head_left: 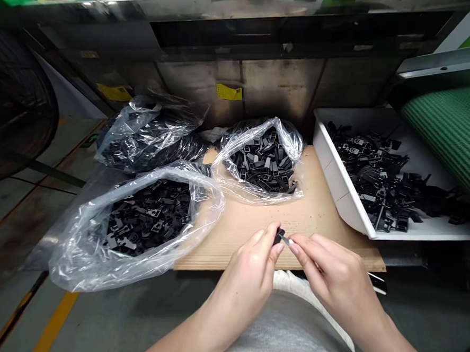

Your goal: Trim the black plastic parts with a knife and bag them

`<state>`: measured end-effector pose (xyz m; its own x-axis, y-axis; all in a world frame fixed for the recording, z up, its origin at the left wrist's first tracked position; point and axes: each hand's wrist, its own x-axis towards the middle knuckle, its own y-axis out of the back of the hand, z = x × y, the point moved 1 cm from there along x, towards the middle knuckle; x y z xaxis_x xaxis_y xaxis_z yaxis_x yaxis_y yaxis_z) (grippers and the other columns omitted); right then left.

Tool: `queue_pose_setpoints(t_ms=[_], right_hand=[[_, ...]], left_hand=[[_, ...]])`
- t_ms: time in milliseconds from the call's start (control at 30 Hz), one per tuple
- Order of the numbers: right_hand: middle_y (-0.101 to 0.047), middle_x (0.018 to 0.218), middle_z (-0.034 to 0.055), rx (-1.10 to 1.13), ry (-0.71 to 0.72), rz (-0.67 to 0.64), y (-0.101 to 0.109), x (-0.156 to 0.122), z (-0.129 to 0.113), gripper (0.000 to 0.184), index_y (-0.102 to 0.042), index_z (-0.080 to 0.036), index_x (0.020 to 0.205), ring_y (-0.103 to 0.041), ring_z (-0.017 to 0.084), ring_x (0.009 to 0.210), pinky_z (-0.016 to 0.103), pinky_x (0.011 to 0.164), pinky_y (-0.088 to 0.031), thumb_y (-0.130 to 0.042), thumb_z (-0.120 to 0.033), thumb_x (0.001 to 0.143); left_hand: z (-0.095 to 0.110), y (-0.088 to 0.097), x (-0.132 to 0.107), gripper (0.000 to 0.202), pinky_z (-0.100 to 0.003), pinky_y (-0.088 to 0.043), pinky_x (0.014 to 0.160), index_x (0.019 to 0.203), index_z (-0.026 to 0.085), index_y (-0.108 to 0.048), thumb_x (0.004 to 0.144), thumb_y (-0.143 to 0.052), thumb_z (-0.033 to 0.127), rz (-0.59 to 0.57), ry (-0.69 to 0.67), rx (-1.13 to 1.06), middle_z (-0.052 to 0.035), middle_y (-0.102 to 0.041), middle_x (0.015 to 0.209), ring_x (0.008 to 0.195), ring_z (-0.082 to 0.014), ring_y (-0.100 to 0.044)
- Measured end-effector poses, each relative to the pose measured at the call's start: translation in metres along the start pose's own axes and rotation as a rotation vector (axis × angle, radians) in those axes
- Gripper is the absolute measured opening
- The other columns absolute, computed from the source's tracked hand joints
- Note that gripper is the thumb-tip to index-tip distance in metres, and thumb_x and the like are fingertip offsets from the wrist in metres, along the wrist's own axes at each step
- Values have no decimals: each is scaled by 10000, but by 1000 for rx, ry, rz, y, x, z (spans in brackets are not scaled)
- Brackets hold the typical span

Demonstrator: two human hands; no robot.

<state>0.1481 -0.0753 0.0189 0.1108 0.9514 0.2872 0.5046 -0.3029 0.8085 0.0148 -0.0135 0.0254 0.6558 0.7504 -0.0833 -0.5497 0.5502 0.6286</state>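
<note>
A: What's happening nearest the camera?

B: In front of the bench (313, 219), a grey top (276, 327) is filling the bottom of the view. Just above the bench's front edge, the left hand (242, 287) is pinching a small black part (279, 236), and the right hand (336, 276) is pinching a thin metal sliver (285, 241). Both hands are closed firmly on their pieces, and the sliver's tip is meeting the black part.

A: Why are they working so close together?

B: The pieces are tiny, so I'd judge the fingertips are providing the control and steadying each piece against the other.

A: Can you see how the two pieces are meeting?

B: Not clearly. The fingers are hiding much of the black part, and I can't tell whether the sliver is entering it or only touching it.

A: What's on the bench?

B: A near bag (135, 230) and a middle bag (261, 158) are lying open on it, their plastic folded back, probably exposing the black parts inside for easy reach. A far bag (148, 133) is sitting beyond the bench's left corner, its contents harder to make out. To the bench's right, a white tray (339, 180) is holding a loose heap of black parts, and a green mesh belt (447, 131) is disappearing past the frame. Behind the bench, a steel panel (281, 83) is carrying a yellow label (229, 91).
</note>
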Motion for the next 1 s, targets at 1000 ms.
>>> queue_pose_setpoints(t_ms=[1000], right_hand=[[-593, 762, 45, 364, -219, 153, 6, 11, 28, 192, -612, -191, 893, -555, 155, 684, 250, 587, -449, -466, -299, 832]], left_hand=[[0, 3, 1, 354, -364, -401, 921, 1226, 188, -409, 895, -311, 264, 7, -17, -8, -80, -533, 1190, 1090, -195, -490]])
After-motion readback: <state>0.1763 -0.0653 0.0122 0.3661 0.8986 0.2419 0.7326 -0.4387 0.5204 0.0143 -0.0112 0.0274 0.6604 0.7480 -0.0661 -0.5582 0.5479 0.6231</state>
